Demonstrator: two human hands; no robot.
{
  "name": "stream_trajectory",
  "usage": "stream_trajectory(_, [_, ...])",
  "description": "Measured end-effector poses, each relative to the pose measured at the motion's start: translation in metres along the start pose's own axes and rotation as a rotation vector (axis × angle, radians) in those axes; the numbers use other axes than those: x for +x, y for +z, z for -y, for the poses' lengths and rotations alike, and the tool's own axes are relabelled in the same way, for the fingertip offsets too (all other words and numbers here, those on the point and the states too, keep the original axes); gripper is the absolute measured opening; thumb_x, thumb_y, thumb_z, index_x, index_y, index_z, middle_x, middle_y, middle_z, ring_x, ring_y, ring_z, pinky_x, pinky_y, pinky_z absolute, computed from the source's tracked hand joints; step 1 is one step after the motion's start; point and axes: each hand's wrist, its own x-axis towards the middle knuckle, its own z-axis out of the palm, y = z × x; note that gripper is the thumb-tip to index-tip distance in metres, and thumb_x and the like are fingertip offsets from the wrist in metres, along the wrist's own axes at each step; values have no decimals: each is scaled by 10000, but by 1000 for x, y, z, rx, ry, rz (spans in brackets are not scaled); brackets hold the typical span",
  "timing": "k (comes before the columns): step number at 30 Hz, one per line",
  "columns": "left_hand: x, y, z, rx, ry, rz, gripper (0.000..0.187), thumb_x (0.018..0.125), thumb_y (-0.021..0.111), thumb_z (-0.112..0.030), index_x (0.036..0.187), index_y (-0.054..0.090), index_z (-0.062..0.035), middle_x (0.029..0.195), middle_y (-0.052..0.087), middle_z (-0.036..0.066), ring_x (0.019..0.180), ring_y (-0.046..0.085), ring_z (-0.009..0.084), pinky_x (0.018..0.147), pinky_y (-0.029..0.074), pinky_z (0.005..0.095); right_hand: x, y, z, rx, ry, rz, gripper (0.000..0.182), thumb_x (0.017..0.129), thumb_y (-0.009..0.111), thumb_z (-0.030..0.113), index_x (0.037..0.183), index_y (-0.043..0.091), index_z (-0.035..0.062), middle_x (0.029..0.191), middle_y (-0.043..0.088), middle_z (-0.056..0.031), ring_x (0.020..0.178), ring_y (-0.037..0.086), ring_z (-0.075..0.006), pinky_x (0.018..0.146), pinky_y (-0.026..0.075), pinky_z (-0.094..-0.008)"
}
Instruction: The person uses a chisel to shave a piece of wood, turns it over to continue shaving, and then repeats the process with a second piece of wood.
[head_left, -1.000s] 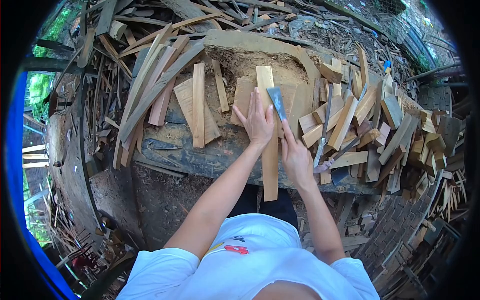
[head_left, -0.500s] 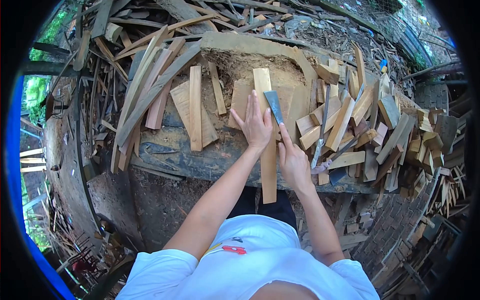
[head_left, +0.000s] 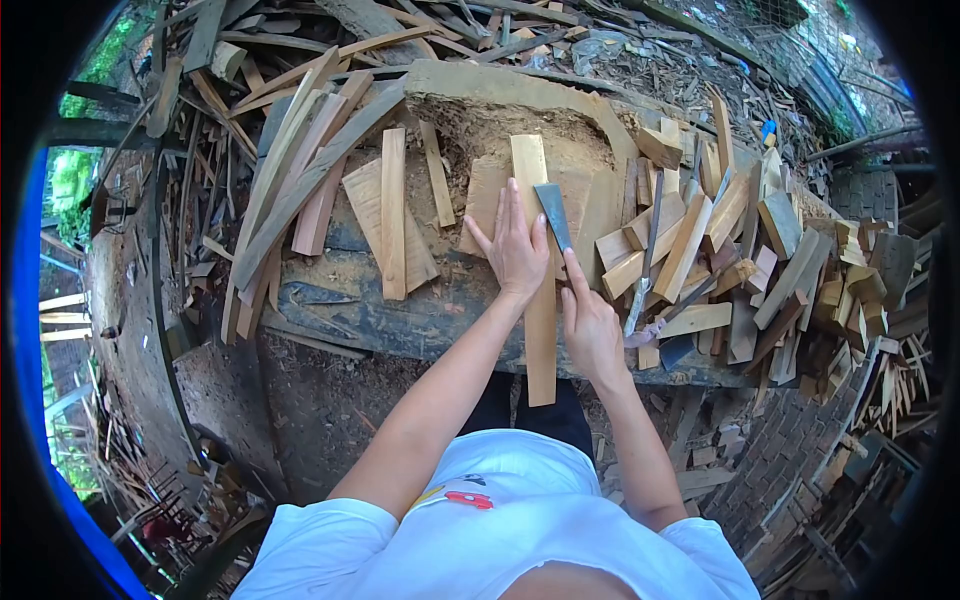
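My left hand (head_left: 514,245) lies flat, fingers together, on a long pale wooden slat (head_left: 540,345) that runs from the big log block (head_left: 400,310) toward me. My right hand (head_left: 590,325) grips the handle of a broad flat metal blade (head_left: 553,215), whose edge rests on the slat just right of my left fingers. The slat's near end sticks out past the block's front edge.
Several cut slats (head_left: 392,215) lie on the block at left. A heap of short wood offcuts (head_left: 760,270) fills the right side, with a dark metal tool (head_left: 645,260) lying among them. Long scrap boards (head_left: 290,170) lean at the far left. Bare earth lies below.
Hardly anything differs: both hands and the blade stay on the slat, with only a slight shift of the view.
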Motion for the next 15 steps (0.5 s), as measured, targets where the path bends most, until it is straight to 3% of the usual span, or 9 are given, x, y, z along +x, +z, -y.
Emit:
stream_trajectory(2, [0, 0, -4, 16, -54, 31, 673, 945, 506, -293, 1511, 241, -42, 1529, 363, 92, 1418, 335, 204, 1152, -67, 599, 10, -2, 1, -22, 19, 29, 526, 976, 487, 209, 1485, 356, 217, 779, 634, -254, 710, 641, -442, 649, 507, -534])
stream_trajectory(13, [0, 4, -3, 49, -55, 17, 671, 959, 488, -314, 1517, 226, -49, 1502, 404, 106, 1410, 349, 207, 1151, -67, 592, -7, -4, -12, -29, 5, -15, 529, 972, 488, 225, 1484, 351, 237, 796, 642, -256, 730, 645, -443, 663, 521, -527])
stream_trajectory(15, [1, 4, -2, 56, -46, -6, 669, 962, 484, -318, 1517, 224, -50, 1501, 405, 109, 1412, 347, 207, 1151, -68, 593, 15, -4, -4, -41, 43, 65, 516, 985, 467, 194, 1487, 350, 212, 815, 631, -266, 753, 627, -445, 694, 481, -518])
